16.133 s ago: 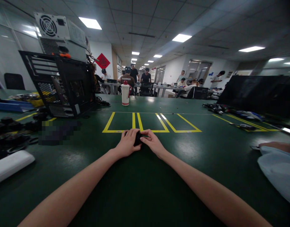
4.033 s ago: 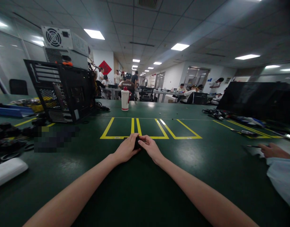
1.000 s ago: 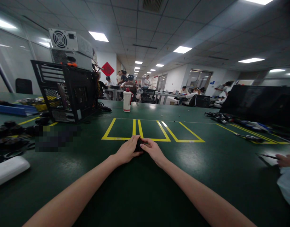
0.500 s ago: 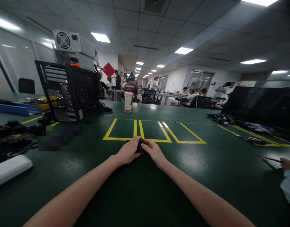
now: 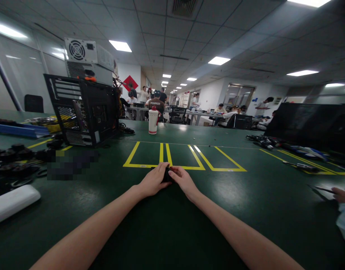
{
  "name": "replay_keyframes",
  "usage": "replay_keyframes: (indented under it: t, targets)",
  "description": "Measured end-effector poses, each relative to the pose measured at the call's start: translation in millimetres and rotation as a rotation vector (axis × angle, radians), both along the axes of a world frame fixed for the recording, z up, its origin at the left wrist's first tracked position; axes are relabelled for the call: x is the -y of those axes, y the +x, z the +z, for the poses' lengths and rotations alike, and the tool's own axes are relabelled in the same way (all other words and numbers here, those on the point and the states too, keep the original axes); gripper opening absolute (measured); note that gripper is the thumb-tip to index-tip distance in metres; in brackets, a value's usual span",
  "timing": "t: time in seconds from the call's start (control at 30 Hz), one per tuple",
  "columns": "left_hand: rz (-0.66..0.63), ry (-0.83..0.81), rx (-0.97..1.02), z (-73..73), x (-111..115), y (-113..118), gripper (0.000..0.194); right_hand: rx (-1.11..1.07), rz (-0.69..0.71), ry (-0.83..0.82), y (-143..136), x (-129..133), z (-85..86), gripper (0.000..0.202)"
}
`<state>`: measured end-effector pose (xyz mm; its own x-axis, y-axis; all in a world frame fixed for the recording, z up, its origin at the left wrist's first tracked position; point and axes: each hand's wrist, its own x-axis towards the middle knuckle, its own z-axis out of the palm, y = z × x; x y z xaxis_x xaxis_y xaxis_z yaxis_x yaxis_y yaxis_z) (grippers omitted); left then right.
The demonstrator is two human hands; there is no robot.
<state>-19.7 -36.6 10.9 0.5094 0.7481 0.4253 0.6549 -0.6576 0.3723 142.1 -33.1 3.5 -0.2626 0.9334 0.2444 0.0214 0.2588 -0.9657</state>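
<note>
A small black object [image 5: 166, 175] lies between my hands on the dark green table [image 5: 172, 225], just in front of the yellow tape lines [image 5: 186, 167]. Its kind I cannot make out, since fingers cover most of it. My left hand [image 5: 153, 180] is closed around its left side, the thumb low at the front and the fingers over the top. Against its right side, my right hand [image 5: 183, 180] pinches with thumb and fingertips.
A black computer case [image 5: 85, 108] carries power supplies [image 5: 82, 50] at the left. Dark parts [image 5: 17, 157] and a white rounded object [image 5: 15, 202] lie nearer. Behind the tape stands a white cup [image 5: 153, 120]. Another person's hand [image 5: 343, 195] holds a thin dark tool at the right edge.
My hands keep almost the same hold on the black object. The whole view has shifted very slightly, and people in the background have moved.
</note>
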Motion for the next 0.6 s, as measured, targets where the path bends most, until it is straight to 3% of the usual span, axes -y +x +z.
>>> replay_keyframes:
  t: [0.27, 0.4, 0.6]
  targets:
    - [0.001, 0.009, -0.01, 1.6, 0.4, 0.9, 0.059, -0.097, 0.162, -0.007, 2.8, 3.3, 1.2, 0.03]
    - [-0.005, 0.003, -0.007, 3.3, 2.5, 0.5, 0.058, -0.048, 0.058, 0.031, 1.0, 3.1, 2.3, 0.02]
    - [0.001, -0.007, -0.015, 5.1, 4.1, -0.1, 0.058, 0.022, -0.011, -0.036, 0.5, -3.9, -0.1, 0.03]
